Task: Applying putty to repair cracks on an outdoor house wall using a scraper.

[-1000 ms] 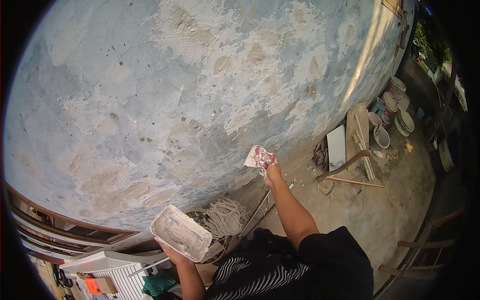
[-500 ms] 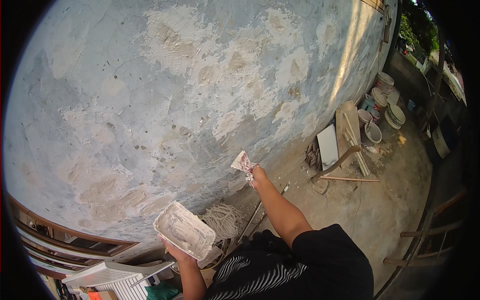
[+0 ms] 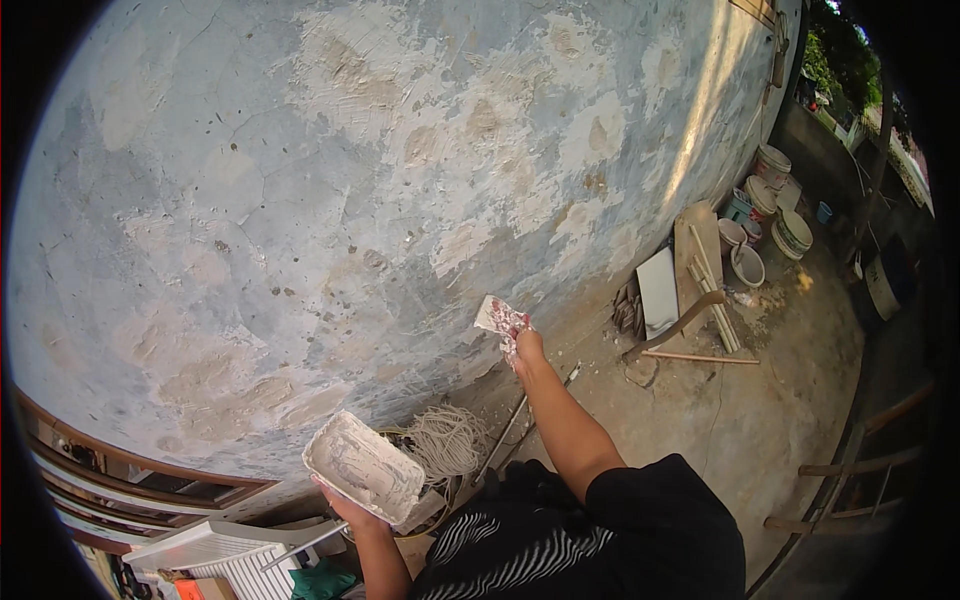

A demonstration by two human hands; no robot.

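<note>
My left hand (image 3: 348,508) grips a rectangular tub (image 3: 365,468) by its near side, its inside coated with pale filler paste. In my right hand (image 3: 528,347) is a putty knife (image 3: 497,315), smeared with white paste and reddish patches; my fingers are wrapped round its handle. The blade is held out in front of the lower part of a blue-grey wall (image 3: 330,220); I cannot tell whether it touches. Patches of pale filler (image 3: 365,75) cover much of that wall, some rough and darker in the middle.
A heap of rope (image 3: 447,440) lies at the wall's foot beside the tub. Farther right, a white panel (image 3: 657,292), a board and poles (image 3: 708,285) lean or lie near several buckets (image 3: 790,235). A framed opening (image 3: 140,465) and a white slatted object (image 3: 240,555) are at lower left.
My right hand with the putty knife has shifted slightly right and the blade has turned a little. The tub has dropped slightly lower and left in view.
</note>
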